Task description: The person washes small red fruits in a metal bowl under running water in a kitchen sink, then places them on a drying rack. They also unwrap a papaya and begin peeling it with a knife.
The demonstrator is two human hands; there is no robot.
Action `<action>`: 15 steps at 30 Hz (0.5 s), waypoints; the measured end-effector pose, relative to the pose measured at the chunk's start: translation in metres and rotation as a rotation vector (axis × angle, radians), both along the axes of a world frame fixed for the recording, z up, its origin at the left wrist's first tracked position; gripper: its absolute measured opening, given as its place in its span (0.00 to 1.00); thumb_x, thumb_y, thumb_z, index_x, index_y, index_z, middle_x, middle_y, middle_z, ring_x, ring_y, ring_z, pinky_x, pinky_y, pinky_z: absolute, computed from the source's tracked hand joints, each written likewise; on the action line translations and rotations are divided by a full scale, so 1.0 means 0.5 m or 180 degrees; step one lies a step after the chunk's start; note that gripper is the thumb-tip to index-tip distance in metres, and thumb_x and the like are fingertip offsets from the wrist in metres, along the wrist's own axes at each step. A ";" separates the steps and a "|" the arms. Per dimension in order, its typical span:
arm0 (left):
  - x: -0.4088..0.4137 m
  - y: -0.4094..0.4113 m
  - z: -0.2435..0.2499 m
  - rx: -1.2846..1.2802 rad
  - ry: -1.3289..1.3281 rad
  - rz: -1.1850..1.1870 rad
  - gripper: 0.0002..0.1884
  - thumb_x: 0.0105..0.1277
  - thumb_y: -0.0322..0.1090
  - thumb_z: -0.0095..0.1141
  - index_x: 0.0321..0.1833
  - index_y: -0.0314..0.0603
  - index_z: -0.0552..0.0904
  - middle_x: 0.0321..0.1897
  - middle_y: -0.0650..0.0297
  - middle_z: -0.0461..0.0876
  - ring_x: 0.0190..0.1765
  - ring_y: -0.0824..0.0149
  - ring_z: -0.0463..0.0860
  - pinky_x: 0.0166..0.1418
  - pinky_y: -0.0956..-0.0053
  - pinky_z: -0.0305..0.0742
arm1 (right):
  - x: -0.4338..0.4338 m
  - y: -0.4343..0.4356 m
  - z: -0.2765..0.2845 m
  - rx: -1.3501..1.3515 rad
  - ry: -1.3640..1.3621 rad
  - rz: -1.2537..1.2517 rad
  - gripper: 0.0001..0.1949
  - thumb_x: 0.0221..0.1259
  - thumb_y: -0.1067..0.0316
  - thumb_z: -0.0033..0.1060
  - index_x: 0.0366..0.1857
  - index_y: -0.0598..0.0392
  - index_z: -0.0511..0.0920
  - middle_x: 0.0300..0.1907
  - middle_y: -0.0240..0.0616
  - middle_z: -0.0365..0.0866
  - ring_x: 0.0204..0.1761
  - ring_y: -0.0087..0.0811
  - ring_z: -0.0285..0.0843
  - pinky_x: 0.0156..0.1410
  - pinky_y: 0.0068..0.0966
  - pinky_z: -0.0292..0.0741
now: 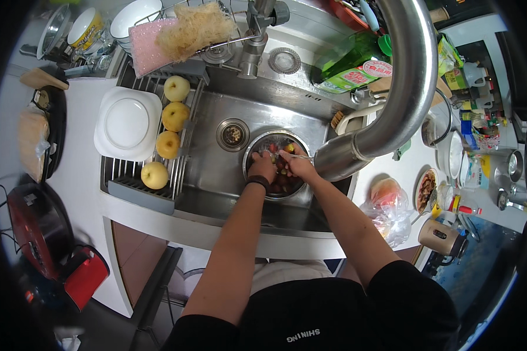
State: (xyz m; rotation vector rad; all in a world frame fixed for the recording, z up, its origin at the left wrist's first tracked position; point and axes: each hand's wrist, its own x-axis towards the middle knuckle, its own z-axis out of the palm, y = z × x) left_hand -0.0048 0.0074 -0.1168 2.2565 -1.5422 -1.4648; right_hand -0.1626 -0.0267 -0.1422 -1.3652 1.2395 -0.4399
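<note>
In the sink (211, 171) stands a round metal bowl (255, 143) of small red, dark and yellow-green fruits (285, 187) that look like jujubes. Both my hands reach into it among the fruits. My left hand (262, 167), with a dark bracelet at the wrist, is at the bowl's left side, its fingertips hidden. At the right side, my right hand (299, 166) has bent fingers over the fruits; whether either hand grips one cannot be made out. A thin stream of water (301, 156) runs from the thick steel faucet (404, 105) past my right hand into the bowl.
Left of the bowl is the drain (232, 134). Several yellow pears or apples (175, 116) and an upturned white dish (127, 123) rest on a drying rack (178, 175). A green bottle (349, 61) lies behind the sink; a bagged fruit (385, 193) sits on the right counter.
</note>
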 end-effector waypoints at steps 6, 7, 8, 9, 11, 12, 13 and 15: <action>0.004 -0.005 0.001 -0.0475 0.0123 0.0302 0.14 0.58 0.35 0.57 0.42 0.34 0.77 0.31 0.43 0.81 0.41 0.45 0.80 0.47 0.57 0.77 | -0.025 0.025 0.049 0.0296 0.0061 -0.0165 0.40 0.49 0.76 0.62 0.68 0.41 0.55 0.50 0.49 0.75 0.51 0.42 0.76 0.58 0.32 0.71; 0.007 -0.003 0.002 -0.0514 0.0192 0.0395 0.13 0.58 0.35 0.58 0.43 0.34 0.78 0.32 0.45 0.81 0.41 0.47 0.81 0.46 0.59 0.78 | -0.010 0.036 0.074 -0.0146 0.0528 0.0112 0.40 0.49 0.75 0.63 0.68 0.39 0.55 0.51 0.50 0.74 0.52 0.44 0.75 0.58 0.34 0.72; 0.010 -0.001 -0.002 -0.0553 0.0261 0.0487 0.13 0.58 0.34 0.59 0.43 0.35 0.78 0.32 0.47 0.82 0.40 0.48 0.82 0.45 0.60 0.78 | 0.006 0.049 0.090 -0.0590 0.0993 0.0386 0.40 0.48 0.74 0.64 0.68 0.36 0.56 0.53 0.51 0.73 0.52 0.45 0.75 0.57 0.35 0.72; 0.005 0.000 -0.009 -0.0595 0.0353 0.0552 0.13 0.58 0.34 0.59 0.43 0.35 0.78 0.32 0.49 0.82 0.40 0.49 0.83 0.44 0.61 0.79 | 0.014 0.063 0.097 -0.1033 0.1483 0.0632 0.40 0.48 0.73 0.65 0.68 0.34 0.56 0.54 0.52 0.71 0.52 0.46 0.74 0.57 0.36 0.72; 0.025 0.014 -0.078 -0.0456 0.1521 0.1424 0.12 0.59 0.31 0.59 0.45 0.36 0.78 0.35 0.53 0.82 0.41 0.54 0.83 0.45 0.65 0.79 | 0.046 0.074 0.095 -0.1428 0.1801 0.0943 0.38 0.47 0.69 0.66 0.66 0.31 0.61 0.52 0.52 0.73 0.53 0.49 0.74 0.57 0.36 0.72; 0.030 0.009 -0.067 -0.0366 0.2127 0.1796 0.12 0.60 0.30 0.59 0.46 0.36 0.78 0.37 0.56 0.82 0.42 0.57 0.83 0.46 0.67 0.79 | 0.053 0.069 0.099 -0.1155 0.1734 0.0912 0.36 0.48 0.68 0.66 0.65 0.31 0.62 0.52 0.52 0.73 0.53 0.49 0.73 0.58 0.36 0.72; 0.034 0.009 -0.055 -0.0140 0.2627 0.2087 0.12 0.60 0.28 0.58 0.46 0.36 0.77 0.39 0.57 0.80 0.43 0.59 0.82 0.48 0.67 0.79 | 0.058 0.062 0.100 -0.0885 0.1660 0.0885 0.35 0.49 0.68 0.66 0.64 0.32 0.63 0.52 0.51 0.74 0.54 0.49 0.73 0.58 0.35 0.71; 0.044 0.009 -0.011 0.0337 0.3619 0.2666 0.12 0.61 0.25 0.56 0.48 0.36 0.76 0.42 0.59 0.78 0.46 0.62 0.80 0.51 0.69 0.79 | 0.036 0.053 0.044 -0.0386 0.0602 0.0453 0.27 0.55 0.72 0.60 0.61 0.43 0.68 0.54 0.45 0.75 0.56 0.38 0.73 0.60 0.29 0.70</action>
